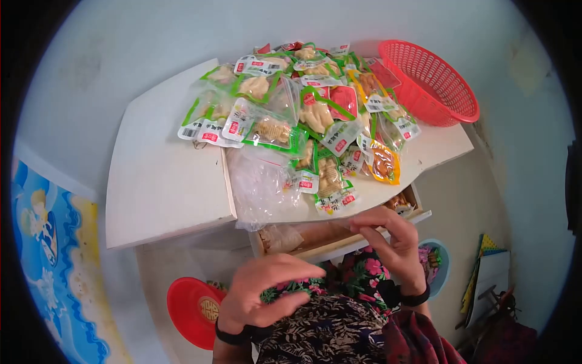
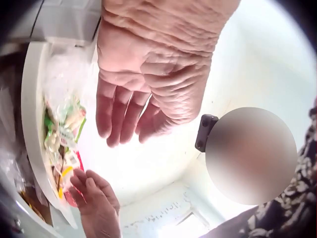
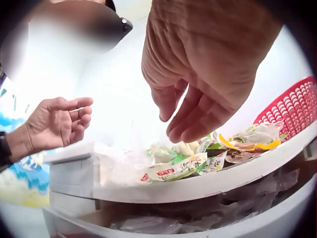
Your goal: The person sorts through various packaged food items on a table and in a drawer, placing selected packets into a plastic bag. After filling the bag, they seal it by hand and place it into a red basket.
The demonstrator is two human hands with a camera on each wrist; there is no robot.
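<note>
Both hands hang in front of the desk, below its front edge in the head view, and hold nothing. My left hand [image 1: 264,288] has its fingers loosely bent, with a gap between thumb and fingers. The right hand [image 1: 394,242], over the open drawer [image 1: 348,241], has its fingers bent loosely toward the thumb; the right wrist view shows its fingers [image 3: 198,121] hanging down. A heap of sealed clear food packets [image 1: 273,130] with green or orange borders lies on the white desk [image 1: 163,176]. Crumpled clear plastic bags [image 1: 260,185] lie at its front edge.
A red plastic basket [image 1: 424,79] leans at the back right of the desk. On the floor are a red basin [image 1: 188,309] at the left and a light blue basin [image 1: 441,273] with colourful items at the right. Plastic-wrapped items [image 1: 400,203] lie in the drawer.
</note>
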